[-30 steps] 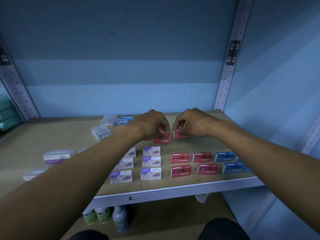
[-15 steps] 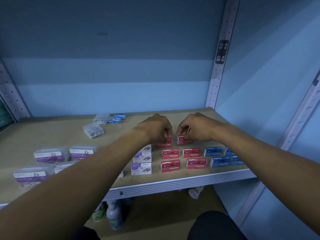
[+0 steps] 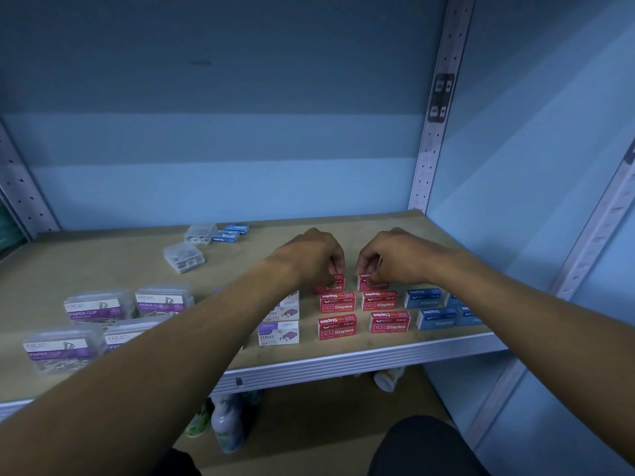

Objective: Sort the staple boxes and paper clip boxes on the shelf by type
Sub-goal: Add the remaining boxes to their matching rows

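Flanking red staple boxes [image 3: 357, 310]: blue boxes [image 3: 436, 307]

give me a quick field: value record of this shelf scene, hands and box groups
left hand: pinching a red staple box
right hand: pinching a second red staple box
red staple group: four more in two rows, nearer the front edge
blue staple boxes: right of the red
white-purple staple boxes: left of the red
paper clip boxes: clear, far left
shelf: wooden top, metal edge

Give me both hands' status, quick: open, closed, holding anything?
Left hand: closed, fingers pinching a red staple box on the shelf.
Right hand: closed, pinching the neighbouring red staple box.
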The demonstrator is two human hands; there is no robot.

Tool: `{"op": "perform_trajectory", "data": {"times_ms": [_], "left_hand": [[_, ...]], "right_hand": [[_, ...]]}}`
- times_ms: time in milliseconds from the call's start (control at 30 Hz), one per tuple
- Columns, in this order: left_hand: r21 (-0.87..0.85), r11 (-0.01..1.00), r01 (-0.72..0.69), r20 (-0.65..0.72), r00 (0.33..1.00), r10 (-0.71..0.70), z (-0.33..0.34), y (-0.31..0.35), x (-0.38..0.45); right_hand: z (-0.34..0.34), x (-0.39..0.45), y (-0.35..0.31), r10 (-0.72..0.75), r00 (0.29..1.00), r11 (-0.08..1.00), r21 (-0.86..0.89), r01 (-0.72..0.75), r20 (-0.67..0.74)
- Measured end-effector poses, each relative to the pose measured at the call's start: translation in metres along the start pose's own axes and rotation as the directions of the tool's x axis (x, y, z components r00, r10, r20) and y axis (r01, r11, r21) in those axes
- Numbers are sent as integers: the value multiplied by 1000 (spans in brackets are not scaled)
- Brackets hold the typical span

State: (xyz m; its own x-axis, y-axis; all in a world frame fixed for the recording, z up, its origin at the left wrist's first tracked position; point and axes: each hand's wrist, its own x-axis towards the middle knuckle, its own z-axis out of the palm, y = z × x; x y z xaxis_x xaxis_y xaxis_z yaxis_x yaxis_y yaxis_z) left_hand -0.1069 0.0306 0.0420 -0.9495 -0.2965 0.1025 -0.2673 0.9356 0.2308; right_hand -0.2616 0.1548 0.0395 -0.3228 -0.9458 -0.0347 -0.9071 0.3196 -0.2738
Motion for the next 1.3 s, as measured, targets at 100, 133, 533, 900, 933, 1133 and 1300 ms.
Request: {"op": "perform_trajectory", "data": {"times_ms": [100,133,533,900,933,1133,1300], "left_hand": [[1,1000,3,1,1000,-3,0,0,-1],[7,1000,6,0,1000,-6,-1,-1,-1],[34,992,118,-28,993,-117,-25,-23,-26],[69,962,265,-35,964,-263,-48,-113,-63],[65,960,273,-44,962,-270,-48,-122,-63],[106,952,287,-95,956,-277,-43,-167,-50],[140,944,299,-86,953,-289,-41,-196,-28]], "right_hand": [[0,-1,0,1,1000,1000,5,-1,4],[-1,-1,0,-1,1000,1000,8,1,4],[-9,14,-18,2,1000,1000,10,-2,-14],[6,68,-64,-71,997,997,-20,72,27],[8,74,-68,-85,996,996,-15,85,15],[24,123,-85,-151,988,989,-1,151,-22],[33,164,-91,-151,988,988,4,151,-24]]}}
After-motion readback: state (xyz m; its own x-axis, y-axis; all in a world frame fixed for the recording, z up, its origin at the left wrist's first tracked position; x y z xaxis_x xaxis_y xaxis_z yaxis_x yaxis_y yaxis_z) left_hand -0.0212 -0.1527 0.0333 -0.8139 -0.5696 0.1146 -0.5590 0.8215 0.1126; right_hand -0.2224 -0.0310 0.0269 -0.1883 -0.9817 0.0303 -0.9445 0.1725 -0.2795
